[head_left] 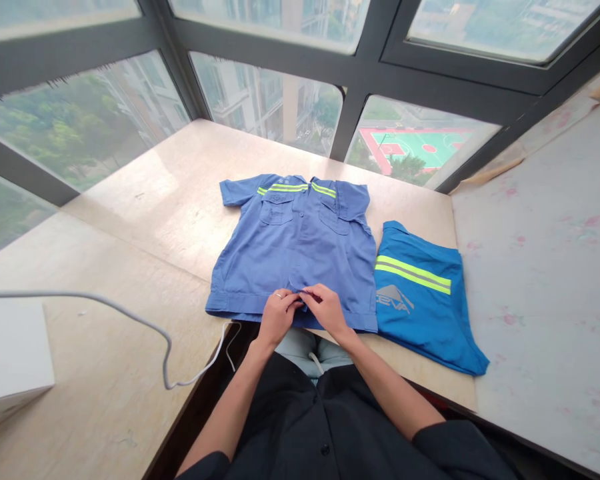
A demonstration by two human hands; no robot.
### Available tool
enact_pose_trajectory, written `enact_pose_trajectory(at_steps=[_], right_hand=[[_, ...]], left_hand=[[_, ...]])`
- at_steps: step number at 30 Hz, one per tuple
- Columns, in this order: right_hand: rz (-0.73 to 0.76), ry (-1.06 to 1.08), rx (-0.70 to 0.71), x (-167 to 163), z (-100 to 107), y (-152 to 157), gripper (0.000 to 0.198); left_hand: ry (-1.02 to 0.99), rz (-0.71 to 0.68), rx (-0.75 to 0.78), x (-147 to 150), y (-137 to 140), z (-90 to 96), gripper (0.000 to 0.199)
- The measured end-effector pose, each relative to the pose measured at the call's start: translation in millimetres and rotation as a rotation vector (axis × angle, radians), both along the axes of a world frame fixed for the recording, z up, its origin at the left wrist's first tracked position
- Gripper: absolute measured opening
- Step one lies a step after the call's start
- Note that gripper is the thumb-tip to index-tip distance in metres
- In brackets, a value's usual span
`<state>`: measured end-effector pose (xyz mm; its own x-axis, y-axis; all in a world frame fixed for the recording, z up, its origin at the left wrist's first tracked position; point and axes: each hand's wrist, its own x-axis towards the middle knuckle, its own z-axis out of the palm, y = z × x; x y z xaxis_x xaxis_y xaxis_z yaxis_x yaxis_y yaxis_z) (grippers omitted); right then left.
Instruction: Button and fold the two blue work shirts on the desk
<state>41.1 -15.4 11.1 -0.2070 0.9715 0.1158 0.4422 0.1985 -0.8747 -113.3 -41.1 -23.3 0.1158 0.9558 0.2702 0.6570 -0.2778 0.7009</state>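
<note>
A blue short-sleeved work shirt (290,247) lies front up on the wooden surface, its collar toward the window. Yellow-green reflective stripes cross its chest above two flap pockets. At the lower middle of the front placket, my left hand (279,313) and my right hand (327,310) meet, fingertips pinching the shirt's edge near the hem. A ring shows on a finger of my left hand. Whatever small part lies between the fingertips is hidden. To the right lies a brighter blue folded garment (425,317) with a yellow-green stripe and grey lettering, touching the shirt's side.
The pale wooden surface (140,247) runs along grey-framed windows (270,40). At the left stands a white box (15,353), with a white cable (125,310) curving from it toward the front edge. A flower-patterned wall (545,267) bounds the right side.
</note>
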Motion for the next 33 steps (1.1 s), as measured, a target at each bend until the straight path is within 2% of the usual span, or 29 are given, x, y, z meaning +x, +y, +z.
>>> enact_pose_trajectory(at_steps=[2, 4, 7, 13, 20, 33], right_hand=[[-0.079, 0.056, -0.066, -2.7, -9.3, -0.7, 0.027], [-0.085, 0.041, -0.055, -0.6, -10.0, -0.3, 0.033], [-0.016, -0.015, -0.021, 5.7, -4.4, 1.2, 0.034], [0.063, -0.034, -0.029, 14.5, 1.0, 2.6, 0.020], [0.074, -0.034, 0.000, 13.0, 1.6, 1.7, 0.021], [0.260, 0.030, -0.024, 23.1, 9.5, 0.2, 0.028]], left_hand=[[-0.029, 0.025, 0.002, -0.3, -1.5, 3.1, 0.015], [-0.064, 0.066, 0.000, 0.8, -2.5, 6.2, 0.016], [-0.091, 0.098, -0.002, 3.4, -3.0, 10.3, 0.016], [-0.119, 0.142, 0.034, 7.5, -4.2, 15.1, 0.015], [-0.160, 0.149, 0.065, 11.6, -4.3, 16.2, 0.017], [-0.219, 0.207, 0.063, 16.0, -4.6, 17.7, 0.017]])
